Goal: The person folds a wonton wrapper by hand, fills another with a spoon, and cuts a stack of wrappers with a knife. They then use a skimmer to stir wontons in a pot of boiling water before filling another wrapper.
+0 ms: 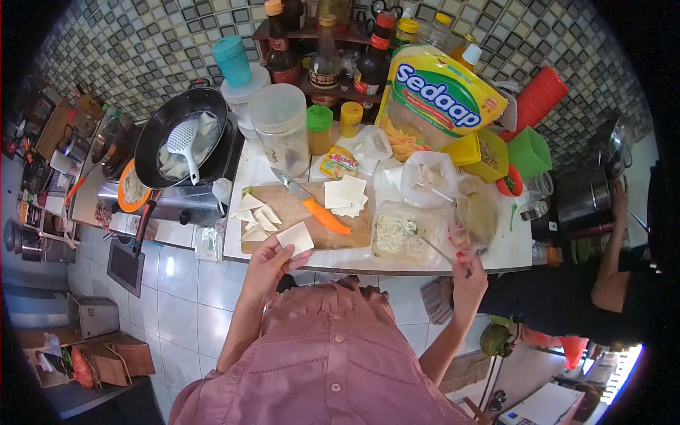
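Observation:
My left hand (273, 261) pinches a square white wrapper (296, 239) just above the front edge of the wooden cutting board (319, 241). On the board lie folded white pieces (259, 221), a knife (313, 203) with an orange handle, and a stack of square wrappers (345, 194). My right hand (468, 273) is closed round the handle end of a metal spoon (437, 251). The spoon's tip reaches into a clear plastic tub (404, 253) of pale filling with green bits. A clear bowl or container (475, 221) stands beyond my right hand.
A black wok (182, 134) with a white slotted ladle (183, 142) sits on the stove at left. Jars, bottles and a yellow Sedaap bag (445, 92) line the back. Another person's arm (615, 248) is at the right by a dark pot (582, 200).

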Available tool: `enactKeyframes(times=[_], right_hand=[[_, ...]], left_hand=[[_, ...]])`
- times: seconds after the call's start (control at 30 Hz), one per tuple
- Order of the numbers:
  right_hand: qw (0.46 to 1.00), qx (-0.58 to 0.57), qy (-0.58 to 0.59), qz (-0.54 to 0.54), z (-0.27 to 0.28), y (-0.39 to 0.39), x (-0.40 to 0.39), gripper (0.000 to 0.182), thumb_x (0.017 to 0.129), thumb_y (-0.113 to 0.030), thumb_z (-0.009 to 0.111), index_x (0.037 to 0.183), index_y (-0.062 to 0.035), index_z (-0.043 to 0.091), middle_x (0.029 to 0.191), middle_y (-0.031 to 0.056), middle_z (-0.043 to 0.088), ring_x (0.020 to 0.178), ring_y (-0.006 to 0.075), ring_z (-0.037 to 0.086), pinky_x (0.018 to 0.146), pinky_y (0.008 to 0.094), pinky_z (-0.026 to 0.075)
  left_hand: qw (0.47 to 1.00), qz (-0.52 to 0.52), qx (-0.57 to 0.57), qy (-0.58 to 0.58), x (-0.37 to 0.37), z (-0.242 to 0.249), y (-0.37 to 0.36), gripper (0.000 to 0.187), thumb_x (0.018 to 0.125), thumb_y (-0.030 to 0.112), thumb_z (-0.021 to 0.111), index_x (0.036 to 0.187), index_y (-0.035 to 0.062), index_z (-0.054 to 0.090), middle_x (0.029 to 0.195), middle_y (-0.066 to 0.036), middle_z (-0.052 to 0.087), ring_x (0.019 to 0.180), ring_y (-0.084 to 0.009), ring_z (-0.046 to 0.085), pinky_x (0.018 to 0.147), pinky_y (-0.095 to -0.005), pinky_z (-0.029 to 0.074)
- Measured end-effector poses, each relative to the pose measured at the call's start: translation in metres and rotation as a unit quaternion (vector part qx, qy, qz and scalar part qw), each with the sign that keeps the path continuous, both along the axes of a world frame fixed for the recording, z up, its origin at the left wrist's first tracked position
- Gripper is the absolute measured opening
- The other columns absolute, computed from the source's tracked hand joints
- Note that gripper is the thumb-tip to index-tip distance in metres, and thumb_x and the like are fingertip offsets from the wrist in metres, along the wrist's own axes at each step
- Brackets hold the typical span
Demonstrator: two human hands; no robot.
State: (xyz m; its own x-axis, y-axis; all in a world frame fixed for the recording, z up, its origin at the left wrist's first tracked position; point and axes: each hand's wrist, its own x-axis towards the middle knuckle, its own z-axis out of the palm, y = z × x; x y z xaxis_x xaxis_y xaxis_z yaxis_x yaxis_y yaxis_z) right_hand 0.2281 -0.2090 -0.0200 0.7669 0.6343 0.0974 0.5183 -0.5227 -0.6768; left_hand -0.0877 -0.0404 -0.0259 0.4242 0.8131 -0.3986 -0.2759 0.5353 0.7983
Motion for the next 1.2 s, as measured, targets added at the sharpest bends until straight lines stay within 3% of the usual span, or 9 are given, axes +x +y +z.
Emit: enactKeyframes(times=[0.07,0.2,0.3,0.43,0.6,0.83,0.9,1.2], right_hand=[[0.984,0.141,0.095,-0.053,0.017,0.021,-0.015,0.015,0.082,-0.012,0.062,0.085,0.0024,0.057,0.068,0.0084,0.06,0.057,0.0127,0.057,0.057,0.0242,0.045],[0.962,0.241,0.126,-0.012,0.012,0.053,-0.036,0.012,0.088,-0.011,0.054,0.088,0.0013,0.056,0.068,0.006,0.059,0.057,0.0097,0.058,0.054,0.0225,0.045],[0.972,0.232,0.025,0.005,0.01,0.059,-0.04,0.012,0.09,-0.01,0.051,0.087,0.0013,0.055,0.067,0.0069,0.059,0.055,0.0105,0.058,0.052,0.0225,0.044],[0.97,0.24,-0.027,-0.026,0.03,0.055,-0.043,0.014,0.09,-0.01,0.048,0.086,0.0015,0.055,0.065,0.0086,0.06,0.053,0.0113,0.058,0.05,0.023,0.043],[0.983,0.154,-0.095,-0.04,0.03,0.052,-0.031,0.014,0.091,-0.011,0.049,0.086,0.001,0.056,0.065,0.0102,0.061,0.05,0.0133,0.058,0.049,0.0256,0.044],[0.979,0.197,-0.047,-0.015,0.007,0.058,-0.028,0.016,0.091,-0.013,0.049,0.086,0.001,0.056,0.066,0.0101,0.061,0.052,0.0143,0.06,0.051,0.0251,0.045],[0.974,0.226,0.013,-0.023,0.004,0.059,-0.03,0.017,0.092,-0.014,0.049,0.087,0.0016,0.055,0.066,0.0097,0.06,0.055,0.0132,0.061,0.052,0.0245,0.046],[0.961,0.267,0.062,-0.02,-0.007,0.066,-0.038,0.02,0.094,-0.014,0.044,0.088,0.0015,0.054,0.066,0.0089,0.059,0.056,0.0136,0.06,0.054,0.0233,0.046]], left_hand=[[1.0,0.01,0.003,-0.017,0.002,-0.005,0.001,0.026,0.087,0.005,0.052,0.112,-0.0039,0.051,0.101,-0.016,0.061,0.09,-0.0263,0.064,0.076,-0.0318,0.055],[1.0,0.001,-0.013,-0.012,0.005,-0.005,0.0,0.026,0.089,0.009,0.05,0.112,-0.0048,0.05,0.102,-0.017,0.061,0.091,-0.0286,0.063,0.077,-0.0342,0.055],[1.0,0.002,-0.015,-0.018,0.002,-0.007,-0.001,0.028,0.091,0.013,0.049,0.112,-0.0052,0.05,0.102,-0.017,0.061,0.09,-0.0281,0.063,0.078,-0.0352,0.054],[1.0,0.014,-0.006,-0.013,-0.002,-0.002,-0.003,0.029,0.091,0.013,0.049,0.114,-0.0054,0.05,0.102,-0.016,0.061,0.088,-0.0259,0.064,0.077,-0.0329,0.055],[0.999,0.025,-0.004,0.02,-0.008,-0.001,-0.004,0.029,0.089,0.009,0.051,0.115,-0.0053,0.049,0.103,-0.015,0.061,0.088,-0.0241,0.064,0.076,-0.0301,0.055],[1.0,0.025,0.01,0.009,-0.009,-0.002,-0.003,0.03,0.087,0.006,0.052,0.115,-0.0053,0.05,0.103,-0.015,0.061,0.086,-0.0236,0.064,0.074,-0.03,0.055],[1.0,0.02,0.012,0.01,-0.009,-0.001,-0.003,0.03,0.087,0.006,0.052,0.115,-0.0053,0.05,0.103,-0.015,0.061,0.087,-0.0238,0.064,0.075,-0.0302,0.055],[1.0,0.02,-0.006,-0.01,-0.01,0.004,-0.002,0.029,0.091,0.012,0.047,0.112,-0.0079,0.049,0.101,-0.017,0.061,0.09,-0.0248,0.064,0.077,-0.0306,0.054]])
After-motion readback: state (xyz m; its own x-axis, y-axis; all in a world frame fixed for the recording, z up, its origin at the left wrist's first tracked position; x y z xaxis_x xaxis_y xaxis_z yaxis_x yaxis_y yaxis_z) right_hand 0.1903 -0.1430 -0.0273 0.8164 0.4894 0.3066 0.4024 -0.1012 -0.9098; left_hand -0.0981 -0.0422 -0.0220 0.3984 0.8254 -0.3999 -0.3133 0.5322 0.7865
